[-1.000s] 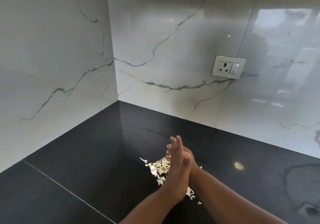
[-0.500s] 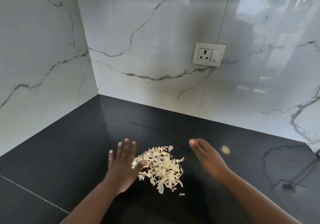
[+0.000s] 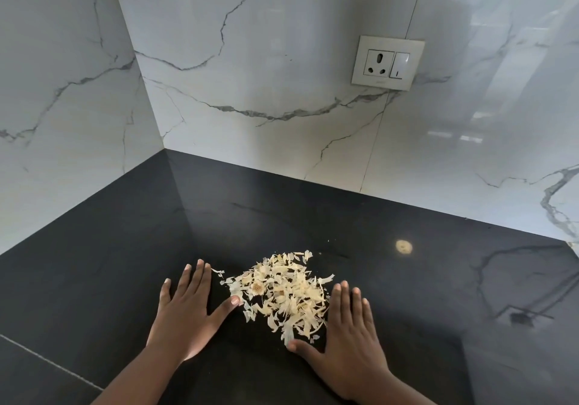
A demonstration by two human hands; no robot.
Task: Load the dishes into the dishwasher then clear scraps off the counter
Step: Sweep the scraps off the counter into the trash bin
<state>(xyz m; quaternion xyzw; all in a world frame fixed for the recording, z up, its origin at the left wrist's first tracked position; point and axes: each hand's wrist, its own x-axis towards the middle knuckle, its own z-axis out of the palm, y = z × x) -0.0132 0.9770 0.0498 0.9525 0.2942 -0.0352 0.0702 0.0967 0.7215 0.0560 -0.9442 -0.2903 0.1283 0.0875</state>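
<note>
Both hands have dropped flat onto the black counter (image 3: 94, 248), left hand (image 3: 185, 314) and right hand (image 3: 347, 339) flanking the garlic peel pile (image 3: 282, 292), fingers spread, grasping nothing.

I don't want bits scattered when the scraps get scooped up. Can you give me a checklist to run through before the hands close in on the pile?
1. Left hand flat on the counter, left of the scraps: ok.
2. Right hand flat, right of the pile: ok.
3. Both hands empty: ok.
4. Scraps gathered in one heap: not ok, stray flakes lie at the far edge and near the left fingers.
5. Bin or container ready to receive them: cannot tell, none in view.
</note>
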